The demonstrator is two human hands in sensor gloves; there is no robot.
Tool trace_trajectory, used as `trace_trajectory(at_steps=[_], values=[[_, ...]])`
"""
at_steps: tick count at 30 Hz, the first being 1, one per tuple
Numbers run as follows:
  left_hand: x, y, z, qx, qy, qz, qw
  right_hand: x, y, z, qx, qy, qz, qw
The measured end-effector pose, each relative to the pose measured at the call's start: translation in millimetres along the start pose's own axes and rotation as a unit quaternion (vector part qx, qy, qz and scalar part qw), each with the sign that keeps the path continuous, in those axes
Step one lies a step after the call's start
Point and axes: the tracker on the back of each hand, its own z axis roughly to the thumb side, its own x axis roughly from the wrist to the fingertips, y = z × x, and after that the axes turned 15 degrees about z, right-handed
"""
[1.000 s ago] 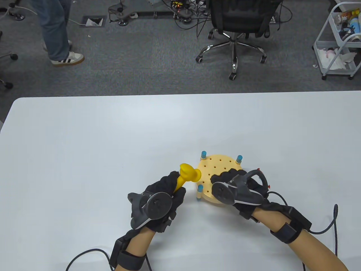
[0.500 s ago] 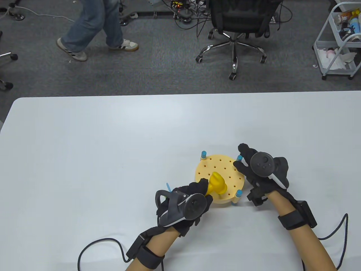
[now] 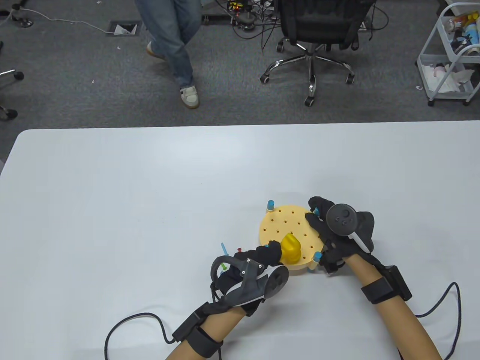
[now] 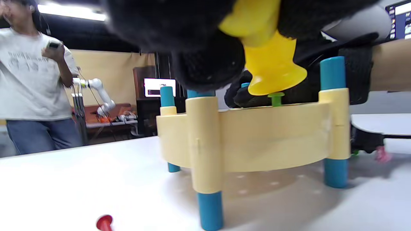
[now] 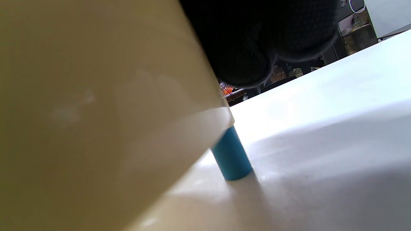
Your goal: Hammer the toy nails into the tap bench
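The round cream tap bench (image 3: 287, 225) with blue legs stands on the white table. My left hand (image 3: 262, 258) grips the yellow toy hammer (image 3: 291, 248); its head is over the bench's near part. In the left wrist view the hammer head (image 4: 273, 69) sits on a green nail (image 4: 276, 98) standing in the bench top (image 4: 257, 134). My right hand (image 3: 330, 225) rests on the bench's right edge, fingers over the rim. In the right wrist view the bench wall (image 5: 96, 96) fills the left, with a blue leg (image 5: 231, 157) below it.
Loose nails lie on the table left of the bench: a blue one (image 3: 224, 248), a red one (image 3: 239, 249) and a green one (image 3: 224, 267). A red nail (image 4: 104, 222) shows in the left wrist view. A person (image 3: 176, 45) walks past beyond the table; an office chair (image 3: 315, 33) stands there.
My left hand swung the hammer from left of the bench down onto its near part. My right hand moved from the bench's near side to its right edge. The person walked rightward.
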Motion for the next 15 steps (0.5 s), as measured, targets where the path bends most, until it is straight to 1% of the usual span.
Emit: trace_trajectory(at_steps=[3, 4, 5, 6, 7, 8, 9, 10, 11, 12, 13, 14, 15], values=[[1.0, 3.3, 0.4, 0.015, -0.005, 0.017, 1.000, 0.3, -0.2, 0.2, 0.000, 0.000, 0.006, 1.000], [-0.1, 6.4, -2.3, 0.004, 0.008, 0.044, 0.999, 0.5, -0.2, 0.1, 0.000, 0.000, 0.006, 1.000], [1.2, 4.8, -3.2, -0.022, 0.007, 0.047, 0.999, 0.5, -0.2, 0.0, 0.000, 0.000, 0.007, 1.000], [5.0, -1.7, -1.5, -0.009, 0.007, -0.041, 0.999, 0.7, -0.2, 0.0, 0.000, 0.001, 0.007, 1.000], [4.2, 3.7, 2.0, 0.009, 0.001, -0.051, 0.999, 0.7, -0.2, 0.0, 0.000, 0.001, 0.008, 1.000], [6.6, 4.3, 6.2, 0.026, -0.008, -0.023, 0.999, 0.7, -0.1, 0.1, 0.000, 0.002, 0.008, 1.000], [5.6, 3.9, 9.9, 0.047, -0.026, -0.012, 0.998, 0.8, -0.2, 0.1, -0.003, 0.002, 0.008, 1.000], [3.0, 4.0, 10.6, 0.057, -0.032, 0.012, 0.998, 1.1, -0.3, 0.0, -0.005, 0.002, 0.009, 1.000], [0.8, 4.3, 10.3, 0.050, -0.025, 0.019, 0.998, 1.2, -0.2, -0.2, -0.005, 0.001, 0.010, 1.000], [-0.8, 3.1, 9.6, 0.038, -0.016, 0.013, 0.999, 1.4, 0.0, -0.4, -0.002, 0.000, 0.011, 1.000], [0.6, 1.6, 9.3, 0.035, -0.002, -0.006, 0.999, 1.4, 0.1, -0.4, 0.000, 0.000, 0.011, 1.000], [3.8, 0.3, 12.2, 0.054, -0.001, -0.047, 0.997, 1.3, 0.2, -0.3, 0.000, 0.001, 0.011, 1.000], [7.2, 2.0, 14.8, 0.094, -0.025, -0.060, 0.994, 1.2, 0.2, 0.2, -0.005, 0.002, 0.010, 1.000]])
